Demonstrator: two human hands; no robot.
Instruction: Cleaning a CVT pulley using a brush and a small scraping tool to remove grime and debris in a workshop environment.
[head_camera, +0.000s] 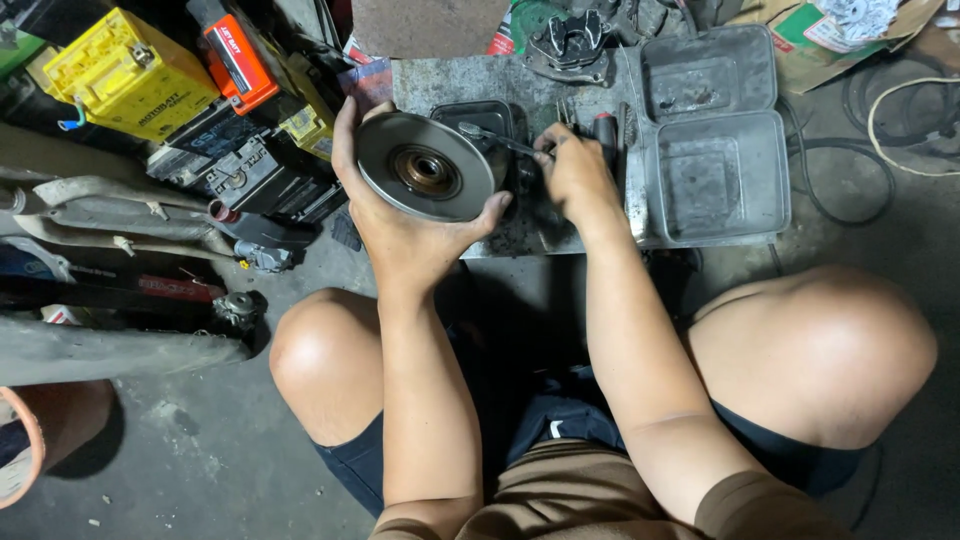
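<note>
Left hand (400, 215) fingers clasp metal disc (425, 167), face toward camera; right hand (572, 172) fingers pinch thin tool (497, 139), seemingly pointing left.

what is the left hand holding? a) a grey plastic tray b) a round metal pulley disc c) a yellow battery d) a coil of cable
b: the left hand grips a round metal disc with a dark hub, held up by its rim, while the right hand holds a thin metal tool beside it.
</note>
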